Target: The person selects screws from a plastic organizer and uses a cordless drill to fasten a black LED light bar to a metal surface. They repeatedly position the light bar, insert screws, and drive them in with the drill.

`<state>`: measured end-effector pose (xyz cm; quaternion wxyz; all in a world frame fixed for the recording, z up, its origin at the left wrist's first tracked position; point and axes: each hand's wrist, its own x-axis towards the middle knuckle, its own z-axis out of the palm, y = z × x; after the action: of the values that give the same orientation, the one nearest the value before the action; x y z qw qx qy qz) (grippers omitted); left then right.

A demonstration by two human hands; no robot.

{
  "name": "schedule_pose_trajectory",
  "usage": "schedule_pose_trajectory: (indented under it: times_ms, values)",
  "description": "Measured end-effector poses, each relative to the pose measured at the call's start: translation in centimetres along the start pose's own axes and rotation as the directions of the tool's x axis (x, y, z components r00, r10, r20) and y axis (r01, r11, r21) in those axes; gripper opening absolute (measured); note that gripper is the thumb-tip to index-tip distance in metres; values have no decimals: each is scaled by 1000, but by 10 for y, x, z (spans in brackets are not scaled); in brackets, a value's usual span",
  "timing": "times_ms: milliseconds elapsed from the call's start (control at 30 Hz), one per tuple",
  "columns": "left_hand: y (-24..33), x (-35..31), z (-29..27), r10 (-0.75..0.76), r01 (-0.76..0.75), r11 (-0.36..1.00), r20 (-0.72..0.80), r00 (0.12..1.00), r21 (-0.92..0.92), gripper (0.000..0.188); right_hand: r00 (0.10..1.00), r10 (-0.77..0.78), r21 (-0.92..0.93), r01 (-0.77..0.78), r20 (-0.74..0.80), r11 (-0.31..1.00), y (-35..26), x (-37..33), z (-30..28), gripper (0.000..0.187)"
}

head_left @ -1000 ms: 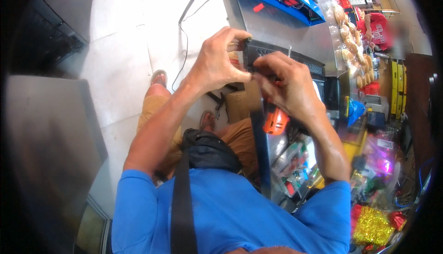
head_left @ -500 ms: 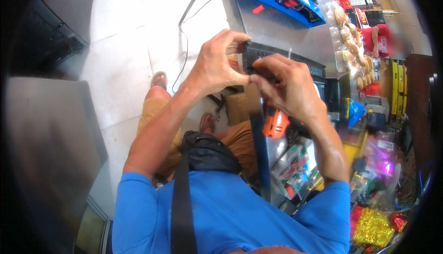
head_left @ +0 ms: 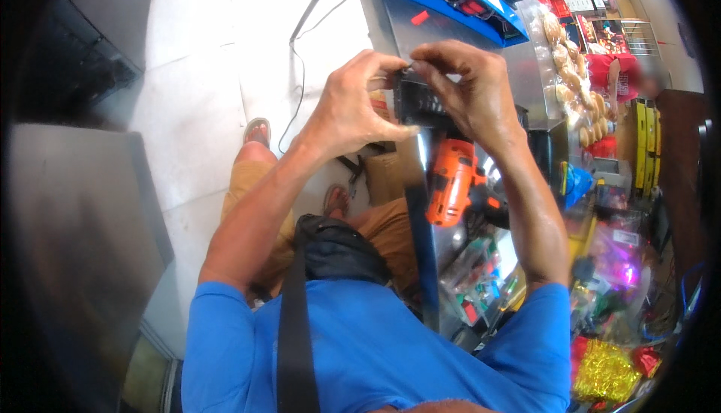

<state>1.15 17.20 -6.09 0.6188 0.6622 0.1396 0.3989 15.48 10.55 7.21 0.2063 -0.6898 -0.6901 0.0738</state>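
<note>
A black vented casing [head_left: 417, 105] is held over the metal bench, mostly covered by my hands. My left hand [head_left: 347, 105] grips its near end, with fingers at the far corner and the thumb along the nearer corner. At that far corner, the thumb and fingertips of my right hand [head_left: 479, 94] are pinched together. Whatever lies between those fingertips is too small to make out. Just below the casing, on the bench, lies an orange and black cordless drill [head_left: 451, 184], touched by neither hand.
An open blue case [head_left: 443, 0] with wires inside stands at the far side of the metal bench [head_left: 394, 26], near a small red piece [head_left: 420, 17]. Bagged bread rolls [head_left: 574, 75] lie to the right. Plastic bags of small parts [head_left: 473, 278] are nearer. A person in red [head_left: 612, 75] is beyond.
My right hand has moved away from me, from the casing's nearer corner up to its far corner. More of the drill shows now. My left hand stays put.
</note>
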Motion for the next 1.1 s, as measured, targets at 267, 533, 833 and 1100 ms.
schedule_pose_trajectory:
  times_ms: [267, 533, 833, 1100]
  values:
    - [1, 0, -3, 24, -25, 997, 18, 1000, 70, 75, 993, -53, -225, 76, 107, 971, -2, 7, 4, 14]
    - [1, 1, -2, 32, -33, 996, 11, 999, 79, 75, 972, 182, -27, -180, 147, 983, -5, 3, -2, 30]
    - [-2, -2, 0, 10, -9, 999, -9, 1000, 39, 73, 845, 380, -32, -398, 376, 917, -39, -119, -79, 96]
    - [1, 2, 1, 16, -17, 998, 8, 1000, 58, 77, 929, 351, -178, -328, 115, 928, -15, -159, -20, 102]
